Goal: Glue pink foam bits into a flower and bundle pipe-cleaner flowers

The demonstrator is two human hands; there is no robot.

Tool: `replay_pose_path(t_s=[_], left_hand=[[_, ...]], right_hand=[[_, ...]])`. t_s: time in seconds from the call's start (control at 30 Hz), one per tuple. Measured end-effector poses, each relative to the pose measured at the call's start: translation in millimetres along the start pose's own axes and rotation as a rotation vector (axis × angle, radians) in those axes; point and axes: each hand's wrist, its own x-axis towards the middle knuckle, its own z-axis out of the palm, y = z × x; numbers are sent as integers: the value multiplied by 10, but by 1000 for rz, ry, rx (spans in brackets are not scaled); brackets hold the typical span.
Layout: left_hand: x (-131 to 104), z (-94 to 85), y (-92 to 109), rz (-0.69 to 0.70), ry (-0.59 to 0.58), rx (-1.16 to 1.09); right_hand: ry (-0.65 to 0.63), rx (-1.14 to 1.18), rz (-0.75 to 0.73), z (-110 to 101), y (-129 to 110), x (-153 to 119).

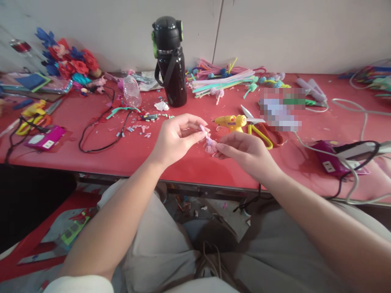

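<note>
On the far left I have a bunch of red and blue artificial flowers (71,61) standing at the back of the red tabletop (146,165). In front of it, a yellow glue gun (33,109) lies among scissor handles, just beside a purple socket box (45,138). A black cable (80,142) loops across to the right, and behind it a clear plastic bottle (132,92) stands near a scatter of small scraps (143,131).

Next comes my left hand (174,136), reaching in above the front part of the tabletop. Its fingers are closed in a pinch on the narrow upper end of a small pale pink, fluffy craft piece (210,146), which I have in the air between both hands. The black flask (175,77) stands upright behind that hand.

My right hand (252,152) comes from the other side, thumb and index finger nearly together on the right edge of the piece's flared lower end; the other fingers are curled under.

Just beyond it lie a second glue gun (229,121), also yellow, and scissors with one red handle (277,139) and one yellow. Behind these I see a pile of pastel pipe cleaners (224,83). At far right, another socket box (331,160) sits under cables.
</note>
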Motion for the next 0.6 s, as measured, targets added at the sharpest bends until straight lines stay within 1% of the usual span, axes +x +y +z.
replay_pose_path(t_s=[0.23, 0.37, 0.43, 0.5, 0.57, 0.6], left_hand=[[-4, 24, 12, 18, 13, 1], [-5, 28, -6, 31, 18, 10], [3, 22, -22, 20, 25, 34], [17, 10, -41, 9, 35, 57], [35, -3, -63, -3, 44, 77], [44, -9, -75, -8, 48, 85]], right_hand=[[32, -29, -11, 29, 36, -6], [38, -90, -63, 21, 56, 8], [23, -243, -116, -79, 28, 29], [-28, -518, -155, -272, -19, 56], [-75, -808, -123, -517, -50, 89], [-52, -923, -82, -635, -47, 109]])
